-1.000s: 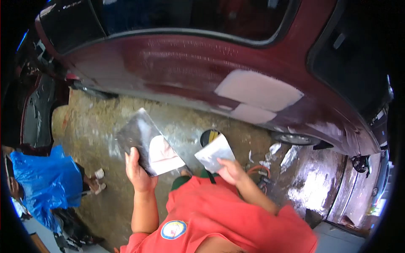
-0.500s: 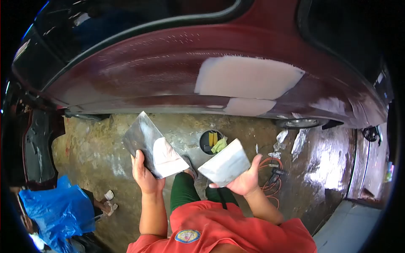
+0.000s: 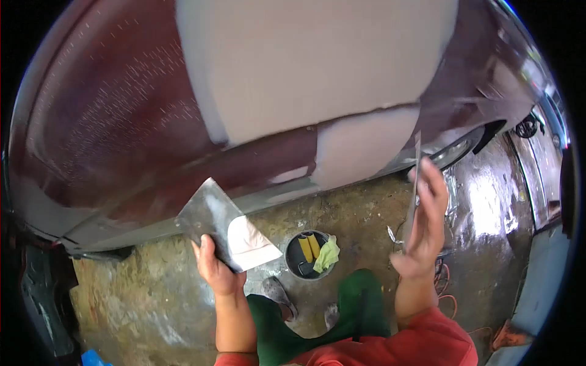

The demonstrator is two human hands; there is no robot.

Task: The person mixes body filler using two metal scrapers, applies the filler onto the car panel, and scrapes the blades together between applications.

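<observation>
My left hand (image 3: 217, 268) holds a flat metal plate (image 3: 210, 210) from below, thumb on top. A smooth pale pinkish patch of paste (image 3: 247, 239) lies on the plate's right part. On the right, my right hand (image 3: 427, 226) grips a thin flat spreader sheet (image 3: 413, 201), seen nearly edge-on beside the car's lower panel. Whether the sheet touches the car I cannot tell. The maroon car side (image 3: 122, 122) bears a large pale filler patch (image 3: 317, 61) and a smaller one (image 3: 360, 146) beneath it.
A round black bucket (image 3: 293, 253) with yellow blocks and a yellow-green cloth (image 3: 327, 254) stands on the wet floor near my feet. A wheel (image 3: 455, 149), an orange hose (image 3: 448, 302) and a blue plastic piece (image 3: 93, 358) are also in view.
My right hand has moved right and up toward the car, turning the sheet edge-on. The view has come closer to the car panel. My left hand still holds the plate.
</observation>
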